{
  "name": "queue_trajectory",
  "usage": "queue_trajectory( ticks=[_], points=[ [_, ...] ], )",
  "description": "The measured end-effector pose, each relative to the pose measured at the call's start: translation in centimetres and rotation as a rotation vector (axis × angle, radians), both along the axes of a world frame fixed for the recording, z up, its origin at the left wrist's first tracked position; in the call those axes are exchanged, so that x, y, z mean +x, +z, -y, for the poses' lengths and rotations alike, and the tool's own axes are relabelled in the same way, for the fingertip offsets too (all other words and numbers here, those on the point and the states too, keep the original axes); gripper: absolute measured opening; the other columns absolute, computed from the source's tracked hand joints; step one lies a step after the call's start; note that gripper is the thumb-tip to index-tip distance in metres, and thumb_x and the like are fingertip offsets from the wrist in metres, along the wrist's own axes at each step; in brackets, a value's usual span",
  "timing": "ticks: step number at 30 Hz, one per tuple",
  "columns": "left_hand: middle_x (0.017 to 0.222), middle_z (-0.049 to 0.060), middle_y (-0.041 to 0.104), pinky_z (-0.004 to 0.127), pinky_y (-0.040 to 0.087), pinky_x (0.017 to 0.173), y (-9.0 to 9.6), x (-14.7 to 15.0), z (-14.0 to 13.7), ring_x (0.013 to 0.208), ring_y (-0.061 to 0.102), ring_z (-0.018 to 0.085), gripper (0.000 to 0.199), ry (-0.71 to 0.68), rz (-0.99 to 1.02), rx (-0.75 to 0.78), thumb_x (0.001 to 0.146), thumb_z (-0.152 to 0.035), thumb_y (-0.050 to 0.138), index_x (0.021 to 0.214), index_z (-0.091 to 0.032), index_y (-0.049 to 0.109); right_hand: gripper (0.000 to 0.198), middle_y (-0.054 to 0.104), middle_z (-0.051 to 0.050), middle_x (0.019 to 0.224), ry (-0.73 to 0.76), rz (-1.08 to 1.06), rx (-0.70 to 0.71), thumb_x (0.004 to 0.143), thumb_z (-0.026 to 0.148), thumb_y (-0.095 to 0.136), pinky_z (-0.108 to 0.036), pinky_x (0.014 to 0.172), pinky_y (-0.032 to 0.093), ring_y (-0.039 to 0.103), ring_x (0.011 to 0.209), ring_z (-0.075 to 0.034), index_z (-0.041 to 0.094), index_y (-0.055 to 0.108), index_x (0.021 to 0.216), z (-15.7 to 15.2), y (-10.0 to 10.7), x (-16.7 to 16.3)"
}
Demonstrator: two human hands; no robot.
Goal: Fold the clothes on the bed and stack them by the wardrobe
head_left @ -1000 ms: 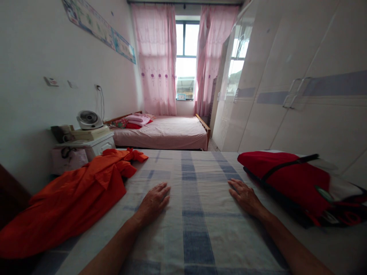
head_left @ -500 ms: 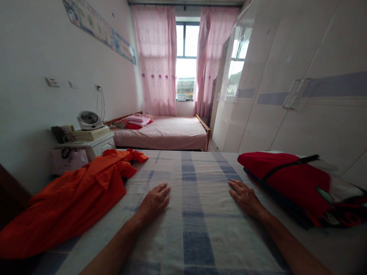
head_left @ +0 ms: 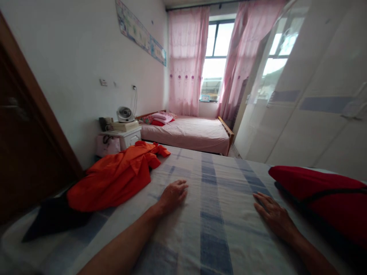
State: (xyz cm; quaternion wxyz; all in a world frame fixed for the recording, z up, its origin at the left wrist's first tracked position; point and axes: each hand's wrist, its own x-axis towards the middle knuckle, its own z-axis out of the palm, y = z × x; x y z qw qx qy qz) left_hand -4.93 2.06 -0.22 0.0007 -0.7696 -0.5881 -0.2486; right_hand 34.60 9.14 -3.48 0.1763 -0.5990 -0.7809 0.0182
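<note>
Your left hand (head_left: 172, 194) was palm down over the striped sheet (head_left: 186, 229), released, fingers loose and slightly bent. Firm contact under that palm: could not tell. Your right hand (head_left: 273, 214) was also released, palm down on the sheet, fingers spread a little and pointing inward. A broad blue stripe (head_left: 211, 198) ran lengthwise between your two hands.

The sheet covered the near bed and lay mostly flat, white with blue bands, faint wrinkles about your hands. Just beyond your left hand, on its outer side, lay an orange garment (head_left: 114, 183), rumpled, with a dark cloth (head_left: 57, 215) showing at its near end. Near your right hand, on the outer side, sat a red bundle (head_left: 318, 187) with a black strap (head_left: 335, 194) across it; its far end ran out of your view. Neither hand touched the garment or the bundle.

Farther off, past the orange garment: a white cabinet (head_left: 130, 139) carrying a box (head_left: 124, 126), with a small fan (head_left: 125, 114) on top. Beyond the near bed stood a second bed (head_left: 192, 131) in pink, folded bedding (head_left: 163, 117) at its left end. Pink curtains (head_left: 187, 57) flanked the window (head_left: 222, 40) behind. A pale wardrobe (head_left: 301, 133) lined your right.
</note>
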Motion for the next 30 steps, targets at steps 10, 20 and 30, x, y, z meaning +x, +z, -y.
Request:
queue_trajectory(
  ticks=[10,20,30],
  points=[
    [0.137,0.018,0.042,0.055,0.012,0.11,6.4,-10.1,1.1,0.134,0.024,0.032,0.05,0.847,0.125,0.361,0.081,-0.028,0.045,0.128,-0.011,0.045,0.066,0.051,-0.008,0.129,0.049,-0.043,0.06,0.074,0.059,0.03,-0.042,0.101,0.041,0.047,0.121,-0.024,0.019,0.06,0.116,-1.4,-1.6,1.4],
    [0.089,0.011,0.065,0.031,0.046,0.078,11.5,-10.4,0.1,0.082,0.06,0.018,0.027,0.626,0.462,0.263,0.081,-0.019,0.036,0.09,-0.01,0.06,0.058,0.052,-0.006,0.127,0.097,-0.044,0.048,0.074,0.058,0.033,-0.042,0.101,0.042,0.046,0.122,-0.025,0.023,0.061,0.111,-1.8,-2.0,2.1],
    [0.089,0.006,0.067,0.016,0.046,0.08,10.4,9.2,7.4,0.083,0.059,0.01,0.016,-0.829,0.053,-0.044,0.086,-0.014,0.045,0.086,-0.013,0.061,0.059,0.049,-0.008,0.131,0.095,0.024,0.075,0.078,0.053,0.031,-0.041,0.102,0.041,0.045,0.123,-0.024,0.019,0.057,0.119,-1.8,-2.3,2.1]
  ],
)
